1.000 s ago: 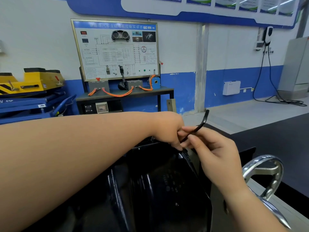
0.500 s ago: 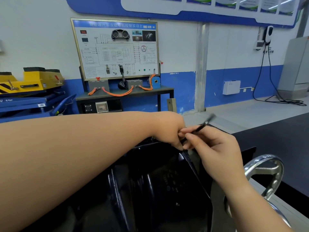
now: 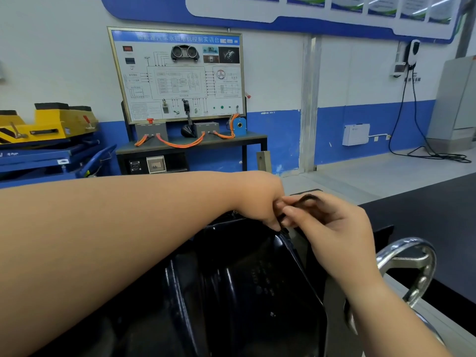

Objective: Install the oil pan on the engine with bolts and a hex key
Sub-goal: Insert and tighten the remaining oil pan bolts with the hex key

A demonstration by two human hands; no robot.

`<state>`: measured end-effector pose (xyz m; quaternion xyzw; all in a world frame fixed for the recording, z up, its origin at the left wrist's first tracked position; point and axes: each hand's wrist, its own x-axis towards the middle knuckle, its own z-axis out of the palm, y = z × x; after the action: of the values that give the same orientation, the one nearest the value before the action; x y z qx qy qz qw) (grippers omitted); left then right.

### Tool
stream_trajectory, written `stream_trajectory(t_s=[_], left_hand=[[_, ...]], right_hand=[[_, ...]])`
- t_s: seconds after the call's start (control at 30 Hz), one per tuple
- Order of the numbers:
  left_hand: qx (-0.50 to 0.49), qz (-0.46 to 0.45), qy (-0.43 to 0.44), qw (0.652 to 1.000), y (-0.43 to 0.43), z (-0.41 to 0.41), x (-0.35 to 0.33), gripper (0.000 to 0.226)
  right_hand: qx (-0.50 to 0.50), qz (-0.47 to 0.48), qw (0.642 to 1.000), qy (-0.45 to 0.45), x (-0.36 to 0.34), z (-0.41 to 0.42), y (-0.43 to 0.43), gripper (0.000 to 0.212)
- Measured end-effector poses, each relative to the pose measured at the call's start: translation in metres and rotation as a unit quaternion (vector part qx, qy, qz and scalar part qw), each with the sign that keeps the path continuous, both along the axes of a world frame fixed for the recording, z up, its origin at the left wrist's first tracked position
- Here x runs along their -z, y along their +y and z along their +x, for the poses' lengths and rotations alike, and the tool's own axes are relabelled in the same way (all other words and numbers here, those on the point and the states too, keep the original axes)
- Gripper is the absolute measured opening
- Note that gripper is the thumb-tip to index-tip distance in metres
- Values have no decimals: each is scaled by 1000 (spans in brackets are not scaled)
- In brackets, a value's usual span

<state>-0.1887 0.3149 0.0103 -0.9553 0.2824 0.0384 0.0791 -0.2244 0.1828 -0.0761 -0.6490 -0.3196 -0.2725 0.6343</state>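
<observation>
Right hand (image 3: 334, 233) covers most of the hex key (image 3: 307, 198) (blurred).

— What stands on the dark bench (image 3: 249, 138) by the wall?
— A framed wiring panel (image 3: 177, 73), upright along its back. In front of it are two grey boxes (image 3: 150, 130), joined by a sagging orange cable (image 3: 180, 145), and a blue round unit (image 3: 240, 126) at the right end.
— And the floor (image 3: 373, 173)?
— A black cable (image 3: 443, 156) lies coiled beside a grey cabinet (image 3: 456, 104).
</observation>
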Motion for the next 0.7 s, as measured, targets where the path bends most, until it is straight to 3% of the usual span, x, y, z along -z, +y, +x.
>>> stream_trajectory(t_s=[0.13,0.23,0.33,0.6,0.7], left_hand=[[3,-3,-5,1000,0,-3,-2,36],[-8,-1,-11,1000,0,-3,-1,30],[-15,-6,-17,1000,0,-1,-1,23],[13,25,-26,999,-1,-3,-3,37],[22,20,-31,999,0,-5,-3,37]], right_hand=[[33,11,999,18,0,2,5,23],[-3,-3,1000,20,-1,-1,5,7],[-27,-6,1000,-10,0,-4,1,24],[14,31,999,21,-3,-1,8,32],[-3,2,1000,22,-3,-1,7,17]])
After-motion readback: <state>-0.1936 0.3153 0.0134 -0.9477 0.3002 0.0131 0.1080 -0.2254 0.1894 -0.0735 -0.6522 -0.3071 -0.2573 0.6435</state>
